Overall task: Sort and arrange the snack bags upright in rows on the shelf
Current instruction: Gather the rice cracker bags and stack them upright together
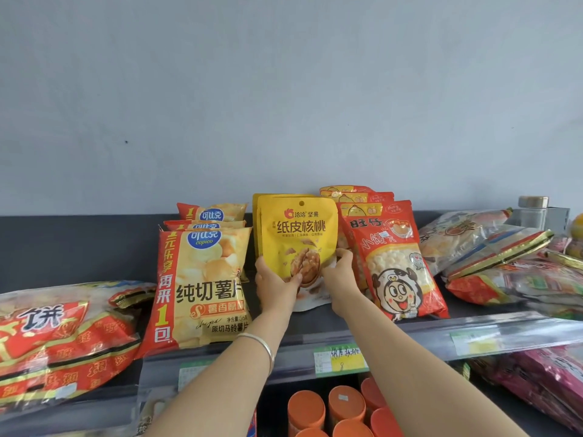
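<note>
A yellow walnut bag stands upright on the dark shelf, with another yellow bag just behind it. My left hand grips its lower left edge, and my right hand pinches its lower right edge. To the left stands a row of three yellow-and-red potato chip bags. To the right stands a row of red bags with a cartoon face, one behind another.
Large red-and-clear snack bags lie flat at the far left and in a pile at the right. A jar with a metal lid stands at the back right. Orange-lidded containers fill the shelf below. A price tag strip runs along the shelf's front edge.
</note>
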`<state>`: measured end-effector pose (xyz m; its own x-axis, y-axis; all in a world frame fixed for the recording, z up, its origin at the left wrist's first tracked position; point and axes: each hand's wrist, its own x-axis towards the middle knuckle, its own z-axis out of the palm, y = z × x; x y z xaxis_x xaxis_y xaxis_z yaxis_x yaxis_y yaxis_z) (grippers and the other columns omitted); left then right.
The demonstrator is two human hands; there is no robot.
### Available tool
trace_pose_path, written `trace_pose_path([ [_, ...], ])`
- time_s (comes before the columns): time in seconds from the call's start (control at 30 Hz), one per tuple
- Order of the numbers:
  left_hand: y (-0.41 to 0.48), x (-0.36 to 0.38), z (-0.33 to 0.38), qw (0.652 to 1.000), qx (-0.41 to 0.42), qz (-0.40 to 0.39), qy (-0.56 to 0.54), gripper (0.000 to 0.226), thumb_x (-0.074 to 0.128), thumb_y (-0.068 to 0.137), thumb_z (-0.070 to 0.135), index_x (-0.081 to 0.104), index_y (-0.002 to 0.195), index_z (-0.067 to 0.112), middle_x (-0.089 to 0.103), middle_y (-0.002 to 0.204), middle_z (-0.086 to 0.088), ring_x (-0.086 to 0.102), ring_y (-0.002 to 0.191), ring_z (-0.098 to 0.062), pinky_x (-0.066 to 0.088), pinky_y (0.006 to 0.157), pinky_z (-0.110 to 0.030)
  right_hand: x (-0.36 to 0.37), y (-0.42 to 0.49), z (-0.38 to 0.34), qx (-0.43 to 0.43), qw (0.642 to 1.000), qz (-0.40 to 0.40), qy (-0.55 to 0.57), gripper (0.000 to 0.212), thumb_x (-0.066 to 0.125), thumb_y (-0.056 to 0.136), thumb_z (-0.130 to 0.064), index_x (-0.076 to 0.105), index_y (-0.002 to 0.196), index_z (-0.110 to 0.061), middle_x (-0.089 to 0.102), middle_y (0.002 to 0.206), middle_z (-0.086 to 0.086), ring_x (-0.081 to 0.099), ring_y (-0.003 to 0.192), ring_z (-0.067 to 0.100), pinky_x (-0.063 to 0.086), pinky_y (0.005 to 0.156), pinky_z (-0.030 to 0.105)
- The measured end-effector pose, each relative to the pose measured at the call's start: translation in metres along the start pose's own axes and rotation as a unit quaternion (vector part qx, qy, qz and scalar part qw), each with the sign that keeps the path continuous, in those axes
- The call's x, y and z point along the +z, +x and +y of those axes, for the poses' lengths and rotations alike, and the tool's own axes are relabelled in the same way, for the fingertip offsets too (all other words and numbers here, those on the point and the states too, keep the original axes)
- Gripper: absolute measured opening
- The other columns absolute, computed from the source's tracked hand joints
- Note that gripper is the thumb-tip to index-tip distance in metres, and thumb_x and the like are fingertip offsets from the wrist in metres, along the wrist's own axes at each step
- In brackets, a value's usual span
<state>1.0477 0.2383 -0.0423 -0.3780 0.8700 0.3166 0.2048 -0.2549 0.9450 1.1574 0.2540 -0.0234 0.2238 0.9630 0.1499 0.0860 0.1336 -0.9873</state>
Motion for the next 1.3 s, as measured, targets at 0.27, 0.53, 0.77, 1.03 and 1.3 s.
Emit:
trace_pose_path([
  [0.27,0.006,0.003,-0.002,0.999,-0.015,0.028,0.038,0.092,0.071,0.08,0.015,0.009,0.148,0.024,0.032,0.142,-0.014,0.038,0.129,-0.033,0.038,0.103,-0.052,0.011,0.008,0.004,0.009,1.0,-0.007,0.022,0.049,0.042,0.092,-0.007,0.029,0.137,-0.022,0.052,0.122,0.011,0.052,0.1,0.022,0.05,0.083,0.039],
  [0.53,-0.005,-0.005,0.008,0.997,-0.022,0.048,0.05,0.094,0.065,0.085,0.011,-0.002,0.15,0.02,0.016,0.152,-0.013,0.025,0.137,-0.032,0.031,0.109,-0.045,-0.011,-0.019,-0.01,-0.088,0.988,0.035,-0.124,0.063,0.05,0.093,-0.01,0.022,0.148,-0.017,0.028,0.147,0.015,0.041,0.125,0.034,0.041,0.1,0.041],
  [0.77,-0.041,-0.013,0.035,0.996,0.021,0.049,0.077,0.069,0.059,0.089,0.015,0.022,0.147,0.012,0.03,0.144,-0.014,0.034,0.132,-0.03,0.034,0.105,-0.037,-0.011,-0.066,-0.019,-0.224,0.944,0.022,-0.242,0.029,0.048,0.097,-0.024,0.054,0.122,-0.012,0.053,0.119,0.013,0.051,0.109,0.032,0.046,0.089,0.046],
  [1.03,-0.065,-0.089,0.056,0.953,0.213,0.069,0.202,0.033,0.054,0.09,0.007,0.054,0.123,0.015,0.053,0.124,-0.005,0.048,0.116,-0.019,0.035,0.09,-0.021,0.033,-0.11,-0.039,-0.341,0.899,0.005,-0.274,0.026,0.046,0.096,-0.018,0.06,0.118,-0.013,0.058,0.119,0.011,0.046,0.114,0.033,0.038,0.093,0.043],
  [1.3,-0.058,-0.232,0.052,0.886,0.245,0.135,0.369,0.023,0.052,0.093,0.015,0.061,0.113,0.016,0.057,0.12,-0.005,0.05,0.111,-0.024,0.043,0.093,-0.038,0.134,-0.164,-0.064,-0.497,0.8,-0.047,-0.334,0.028,0.044,0.097,-0.018,0.061,0.119,-0.013,0.061,0.116,0.008,0.05,0.109,0.031,0.041,0.089,0.039],
])
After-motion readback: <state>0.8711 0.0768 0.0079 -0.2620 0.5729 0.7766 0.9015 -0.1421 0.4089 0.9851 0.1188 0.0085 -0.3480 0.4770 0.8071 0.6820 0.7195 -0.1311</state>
